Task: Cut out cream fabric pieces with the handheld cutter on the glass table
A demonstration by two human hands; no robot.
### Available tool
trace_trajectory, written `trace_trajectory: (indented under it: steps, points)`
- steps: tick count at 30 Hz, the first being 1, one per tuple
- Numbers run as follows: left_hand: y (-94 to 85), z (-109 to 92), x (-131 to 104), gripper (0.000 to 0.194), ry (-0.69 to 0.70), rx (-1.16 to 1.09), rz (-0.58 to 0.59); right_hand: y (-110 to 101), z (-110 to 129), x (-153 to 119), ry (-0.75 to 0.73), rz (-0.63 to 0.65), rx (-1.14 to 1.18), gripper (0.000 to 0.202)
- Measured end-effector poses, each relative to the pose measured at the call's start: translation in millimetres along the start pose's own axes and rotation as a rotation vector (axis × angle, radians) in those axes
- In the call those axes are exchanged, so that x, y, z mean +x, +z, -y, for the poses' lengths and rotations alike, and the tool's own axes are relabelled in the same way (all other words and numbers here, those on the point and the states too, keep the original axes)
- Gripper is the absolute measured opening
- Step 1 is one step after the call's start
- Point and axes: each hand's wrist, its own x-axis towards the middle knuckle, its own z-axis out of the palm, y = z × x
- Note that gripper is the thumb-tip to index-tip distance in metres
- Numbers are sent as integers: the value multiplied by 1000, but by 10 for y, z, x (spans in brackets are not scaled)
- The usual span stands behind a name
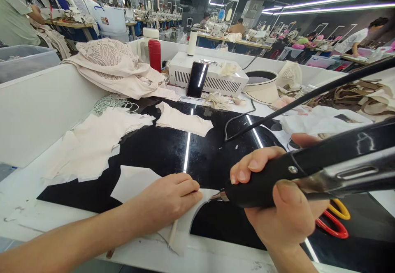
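Note:
My right hand (286,207) is wrapped round a black handheld tool (259,182), whose metal tip touches the right edge of a white fabric piece (135,180). Just left of that tip, my left hand (175,195) presses on the same piece with its fingers closed together; what is between them is hidden. The fabric lies on a glossy black board (148,149). A stack of pale fabric pieces (89,145) is at the left, and another cut piece (183,119) lies farther back.
Red and yellow scissor handles (336,223) lie right of my right hand. A black cable (308,96) crosses above the board. Behind stand a phone (197,79), a white vented box (212,73) and a red bottle (154,55). People sit at sewing machines beyond.

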Motion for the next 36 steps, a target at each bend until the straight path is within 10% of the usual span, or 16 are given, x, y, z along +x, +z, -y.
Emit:
trace_trajectory:
  steps: [22, 36]
  points:
    - [31, 40, -17, 24, 32, 26, -48, -96, 38, 11, -32, -51, -106, 44]
    - [-212, -295, -245, 38, -307, 9, 114, -58, 43, -57, -1, -100, -115, 50]
